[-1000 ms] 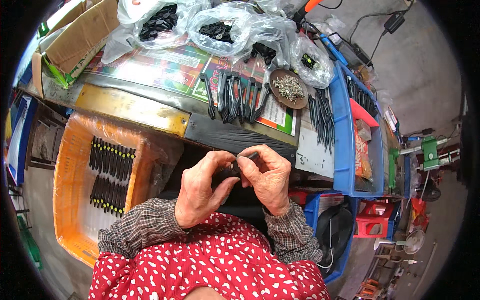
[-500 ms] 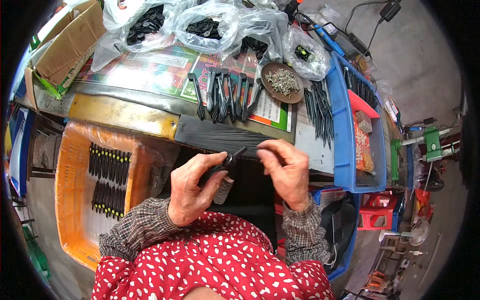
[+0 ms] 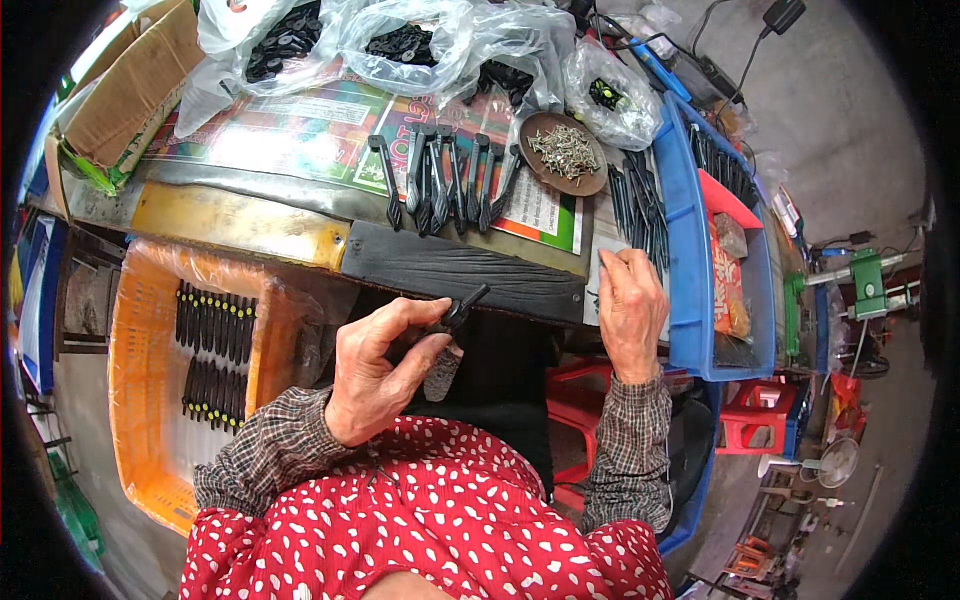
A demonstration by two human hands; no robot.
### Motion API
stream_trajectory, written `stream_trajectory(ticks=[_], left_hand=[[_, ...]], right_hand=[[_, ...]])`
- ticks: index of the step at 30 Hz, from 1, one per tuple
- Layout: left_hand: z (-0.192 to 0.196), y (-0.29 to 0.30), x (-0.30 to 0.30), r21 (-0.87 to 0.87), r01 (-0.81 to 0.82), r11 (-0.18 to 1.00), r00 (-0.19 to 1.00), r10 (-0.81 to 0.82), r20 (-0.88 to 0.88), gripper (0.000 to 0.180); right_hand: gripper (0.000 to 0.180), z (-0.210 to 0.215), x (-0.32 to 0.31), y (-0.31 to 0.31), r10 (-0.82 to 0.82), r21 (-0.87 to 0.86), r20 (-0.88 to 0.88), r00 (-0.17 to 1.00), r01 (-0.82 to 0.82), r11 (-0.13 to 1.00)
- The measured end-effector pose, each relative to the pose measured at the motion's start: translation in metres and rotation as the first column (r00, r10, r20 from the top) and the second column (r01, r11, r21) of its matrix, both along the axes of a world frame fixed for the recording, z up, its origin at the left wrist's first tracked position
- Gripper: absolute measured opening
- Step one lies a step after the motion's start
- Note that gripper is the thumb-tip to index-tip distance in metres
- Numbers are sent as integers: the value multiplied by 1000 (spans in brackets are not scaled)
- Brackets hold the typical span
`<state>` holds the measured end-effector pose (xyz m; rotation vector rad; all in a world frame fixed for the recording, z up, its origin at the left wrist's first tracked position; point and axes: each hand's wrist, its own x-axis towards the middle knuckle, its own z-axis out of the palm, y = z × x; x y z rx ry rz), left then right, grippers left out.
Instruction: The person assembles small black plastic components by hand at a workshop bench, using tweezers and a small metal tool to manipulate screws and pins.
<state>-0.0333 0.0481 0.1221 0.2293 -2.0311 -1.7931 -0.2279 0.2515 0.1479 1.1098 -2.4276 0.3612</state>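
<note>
My left hand (image 3: 385,370) pinches a small black plastic handle piece (image 3: 467,304) between thumb and fingers, in front of the bench edge. Below it, against the fingers, hangs a rough grey block (image 3: 442,374). My right hand (image 3: 634,312) is at the bench's front edge on the right, fingers curled together; what they hold, if anything, is too small to name. Just beyond it lies a bundle of slim black pieces (image 3: 643,205). A row of black handles (image 3: 438,185) lies further left, beside a brown dish (image 3: 538,178) of small metal screws or rivets (image 3: 566,152).
An orange crate (image 3: 135,400) at the left holds rows of black pieces with yellow-green dots. Clear bags (image 3: 465,45) of black parts line the back. A blue bin (image 3: 690,290) stands at the right, a cardboard box (image 3: 130,95) at the far left. Red stools (image 3: 750,420) stand below.
My right hand has moved away from the black handle piece, rightward to the bench edge by the slim black pieces. My left hand keeps its grip, nearly in place.
</note>
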Motion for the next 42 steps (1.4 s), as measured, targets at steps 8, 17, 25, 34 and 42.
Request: stream_trajectory(ticks=[8,17,25,34,42], left_hand=[[2,1,-1,197,35,980,999,-42,34,26],[-1,3,-2,218,69,974,996,-79,36,25],[-5,5,-2,247,52,968,996,-70,63,25],[-6,9,-5,238,64,969,992,-87,89,26],[-5,10,-4,232,65,971,991,-91,103,26]], right_hand=[[23,6,21,12,-9,83,-3,1000,9,997],[19,15,46,31,16,210,24,1000,-21,977],[26,15,45,36,12,99,100,995,-22,995],[43,9,44,38,5,3,149,989,-5,1000],[51,6,35,29,71,59,135,988,-79,995]])
